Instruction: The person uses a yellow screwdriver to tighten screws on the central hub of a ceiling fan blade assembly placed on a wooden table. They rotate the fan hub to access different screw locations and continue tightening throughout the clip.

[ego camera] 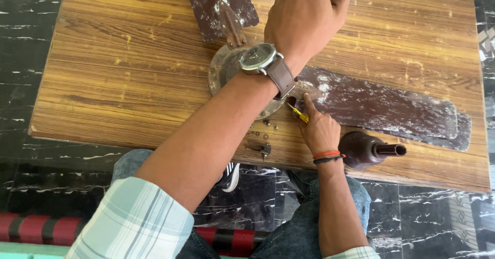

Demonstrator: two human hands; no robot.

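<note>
The left hand (309,11) is reaching out over the wooden tabletop (129,68), curled into a loose fist with the fingers folded under; what it is grasping, if anything, cannot be told. Under its wrist, which is wearing a watch with a brown strap, the round motor housing (223,68) of a ceiling fan is lying flat. One dusty brown blade (219,3) is sticking out just beside the left hand, and another long blade (381,107) is stretching away past the right hand (319,130). The right hand is gripping a yellow-handled screwdriver (299,113), its tip sitting close to the housing's edge. Just beside this hand, toward the left arm, small screws (268,122) are lying loose. On its other side, a brown cup-shaped fan cover (367,149) is resting on its side.
</note>
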